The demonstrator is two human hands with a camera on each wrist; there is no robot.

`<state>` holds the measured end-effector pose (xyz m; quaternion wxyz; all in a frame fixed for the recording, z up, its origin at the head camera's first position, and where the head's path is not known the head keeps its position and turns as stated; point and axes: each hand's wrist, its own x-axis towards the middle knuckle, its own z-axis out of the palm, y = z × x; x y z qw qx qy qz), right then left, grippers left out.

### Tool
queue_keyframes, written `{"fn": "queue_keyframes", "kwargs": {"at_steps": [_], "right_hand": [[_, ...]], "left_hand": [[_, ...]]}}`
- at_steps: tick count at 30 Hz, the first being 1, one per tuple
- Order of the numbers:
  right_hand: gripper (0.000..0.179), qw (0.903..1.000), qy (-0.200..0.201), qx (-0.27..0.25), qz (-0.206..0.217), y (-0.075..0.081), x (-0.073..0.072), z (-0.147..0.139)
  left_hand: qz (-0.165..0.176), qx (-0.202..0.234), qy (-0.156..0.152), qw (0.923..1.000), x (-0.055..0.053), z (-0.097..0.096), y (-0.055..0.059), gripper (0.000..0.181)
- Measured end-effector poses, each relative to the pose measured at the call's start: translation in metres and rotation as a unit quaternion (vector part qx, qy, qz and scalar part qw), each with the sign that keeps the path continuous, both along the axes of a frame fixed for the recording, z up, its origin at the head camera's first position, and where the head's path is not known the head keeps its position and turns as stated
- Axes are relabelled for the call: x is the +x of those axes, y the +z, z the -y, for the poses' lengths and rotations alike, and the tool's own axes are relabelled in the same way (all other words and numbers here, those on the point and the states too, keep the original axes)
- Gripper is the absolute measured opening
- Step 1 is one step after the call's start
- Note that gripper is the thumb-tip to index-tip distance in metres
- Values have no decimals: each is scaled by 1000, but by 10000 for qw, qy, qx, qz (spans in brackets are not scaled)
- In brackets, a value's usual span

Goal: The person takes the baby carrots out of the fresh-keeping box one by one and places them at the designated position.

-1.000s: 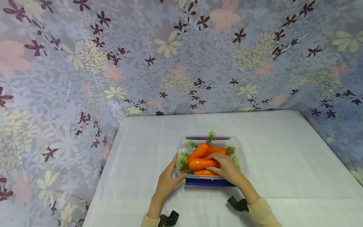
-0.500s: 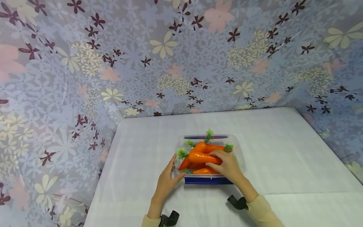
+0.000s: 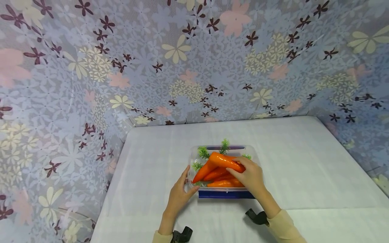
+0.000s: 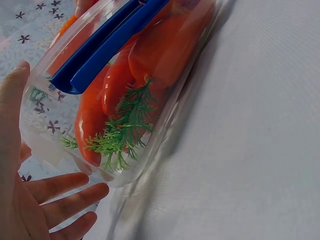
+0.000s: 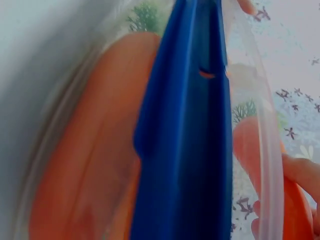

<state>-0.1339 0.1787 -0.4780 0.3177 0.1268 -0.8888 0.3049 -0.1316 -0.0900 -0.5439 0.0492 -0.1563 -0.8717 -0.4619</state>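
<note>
1. Behind everything stands the floral backdrop (image 3: 188, 67), printed with pale blue, cream, pink and dark petals.
2. In front of it lies the white bench (image 3: 158, 145), flat and matte, with a finely woven look in my left wrist view.
3. On the bench sits the lidless box (image 3: 256, 156), clear thin plastic, rectangular with rounded corners, holding the carrots. I judge the step in hand to be picking through its contents, either taking a carrot out or rearranging; I cannot tell which.
4. My right hand (image 3: 252, 172) pinches one carrot between thumb and fingers. My left hand (image 3: 177, 192) is spread and relaxed at the box's near-left corner, grasping nothing; I cannot be sure that it presses the wall.
5. The pinched carrot (image 3: 223, 160) is over the box, lying across the others, thick end pointing away to my left. It is orange, glossy and tapered; I guess it could slip, so the next move calls for a firm pinch and a steadied box.
6. The other carrots (image 3: 206, 171) heap beneath it, equally shiny, smooth and tapering.
7. The blue clip (image 3: 226, 194) hangs along the near side, a stiff plastic strip.
8. Smallest, the green sprigs (image 3: 203, 152) are feathery, fine-needled and look artificial.
</note>
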Motion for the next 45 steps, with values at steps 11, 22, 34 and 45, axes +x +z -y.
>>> {"fn": "queue_keyframes", "kwargs": {"at_steps": [11,22,34,45], "right_hand": [[33,9964,-464,-670,-248,5,1,-16],[34,9922,-865,-760,-472,8,-4,-33],[32,9858,-1315,-918,-493,4,-1,-54],[32,9751,-1791,-1212,-501,1,3,-76]], "left_hand": [[22,-154,1,9999,-2,1,3,78],[161,-151,29,9998,-1,2,7,77],[180,-122,16,9998,1,3,2,78],[325,-103,57,9994,0,0,-3,78]]}}
